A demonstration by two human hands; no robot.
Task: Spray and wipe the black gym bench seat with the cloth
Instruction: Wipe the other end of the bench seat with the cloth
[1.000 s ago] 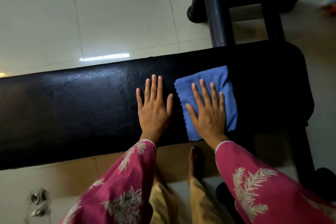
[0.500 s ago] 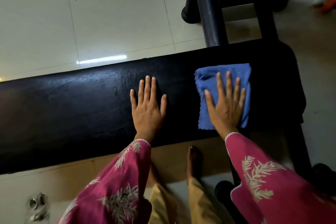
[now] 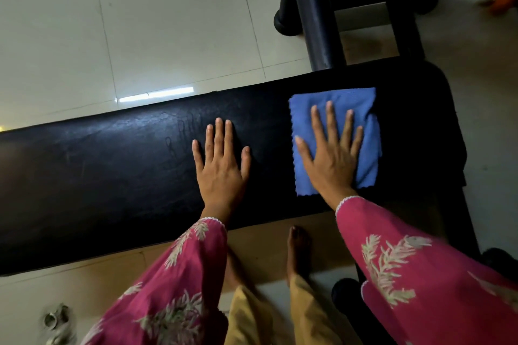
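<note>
We're wiping: right hand (image 3: 333,161), fingers straight, presses cloth (image 3: 350,99) at right end of bench seat (image 3: 112,176); left hand (image 3: 221,173) flat, empty, mid-seat. Next, probably sweep cloth leftward.

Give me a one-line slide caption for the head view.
Right hand presses a blue cloth flat on the black bench seat; left hand rests flat beside it.

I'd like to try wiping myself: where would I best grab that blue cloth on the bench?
Probably pinch the far right corner of the blue cloth, coming from above at the right end of the bench seat. The cloth lies flat, the right hand presses its middle, and that corner is uncovered.
</note>
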